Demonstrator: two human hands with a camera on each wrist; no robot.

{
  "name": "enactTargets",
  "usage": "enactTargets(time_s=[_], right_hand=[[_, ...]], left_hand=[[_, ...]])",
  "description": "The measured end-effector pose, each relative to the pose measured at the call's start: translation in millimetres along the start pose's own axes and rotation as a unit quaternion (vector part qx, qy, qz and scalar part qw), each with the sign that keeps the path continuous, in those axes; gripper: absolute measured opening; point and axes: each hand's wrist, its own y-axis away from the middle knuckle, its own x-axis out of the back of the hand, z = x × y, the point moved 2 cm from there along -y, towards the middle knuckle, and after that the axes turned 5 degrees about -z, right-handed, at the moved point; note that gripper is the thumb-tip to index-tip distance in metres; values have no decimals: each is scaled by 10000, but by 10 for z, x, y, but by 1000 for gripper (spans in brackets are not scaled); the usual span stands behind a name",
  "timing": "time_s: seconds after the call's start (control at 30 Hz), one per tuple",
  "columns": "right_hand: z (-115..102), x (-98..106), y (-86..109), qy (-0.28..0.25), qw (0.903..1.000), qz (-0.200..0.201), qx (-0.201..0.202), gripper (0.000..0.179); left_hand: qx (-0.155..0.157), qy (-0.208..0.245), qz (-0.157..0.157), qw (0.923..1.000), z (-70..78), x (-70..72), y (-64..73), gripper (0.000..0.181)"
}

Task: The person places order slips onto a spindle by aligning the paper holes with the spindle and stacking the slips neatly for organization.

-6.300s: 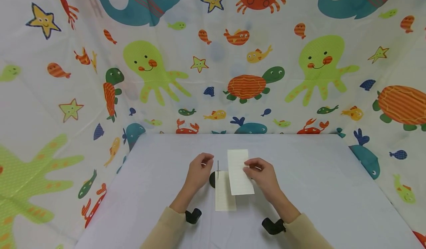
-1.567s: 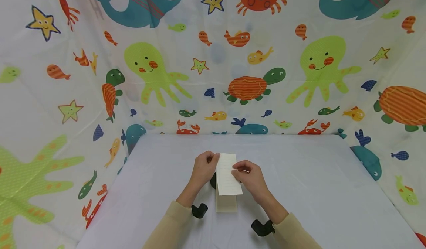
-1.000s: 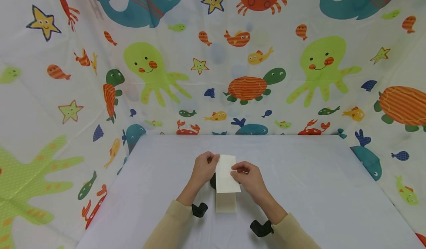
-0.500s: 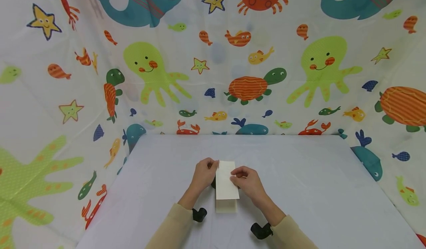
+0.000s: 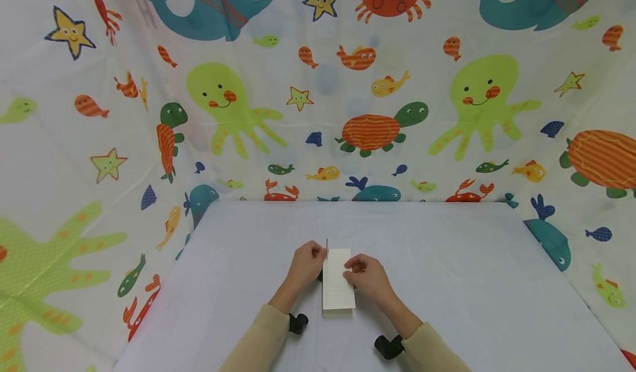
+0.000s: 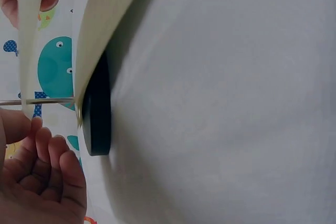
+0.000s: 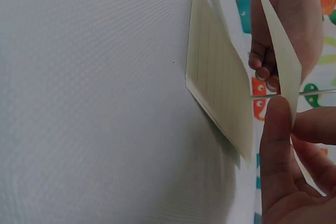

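Note:
A cream, faintly ruled paper slip [image 5: 338, 283] is held between both hands over the middle of the table. My left hand [image 5: 305, 261] pinches its upper left corner between thumb and index finger; my right hand [image 5: 370, 278] pinches its right edge. The thin metal spike [image 6: 52, 100] of a paper spike passes through the slip near that left corner, its tip standing above the sheet. Below, several similar slips [image 7: 215, 66] lie low on the same spike, over its round black base [image 6: 100, 119]. A gap separates the held slip from those beneath.
A white cloth [image 5: 472, 283] covers the table. A curtain [image 5: 323, 118] printed with sea animals hangs behind it and at the sides. Black wrist cameras [image 5: 389, 347] sit at both beige sleeves [image 5: 260, 336].
First only the right hand held the slip, beside the spike. Later both hands hold it over the spike, and it has come down toward the lower slips, the spike tip now showing above it.

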Motion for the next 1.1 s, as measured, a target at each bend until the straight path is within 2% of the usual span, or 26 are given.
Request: enactTargets(time_s=[0.27, 0.5, 0.73, 1.1], right_hand=[[47, -26, 2, 605, 9975, -129, 335, 14], [80, -42, -1, 920, 9943, -271, 467, 13], [110, -73, -3, 1144, 9909, -348, 620, 12], [80, -106, 1, 1569, 9847, -357, 662, 11]], left_hand=[[-10, -222, -61, 9997, -75, -35, -4, 13], [-264, -315, -207, 9989, -90, -35, 2, 12], [-195, -655, -355, 9970, -139, -62, -34, 13], [-99, -720, -361, 9967, -181, -90, -64, 13]])
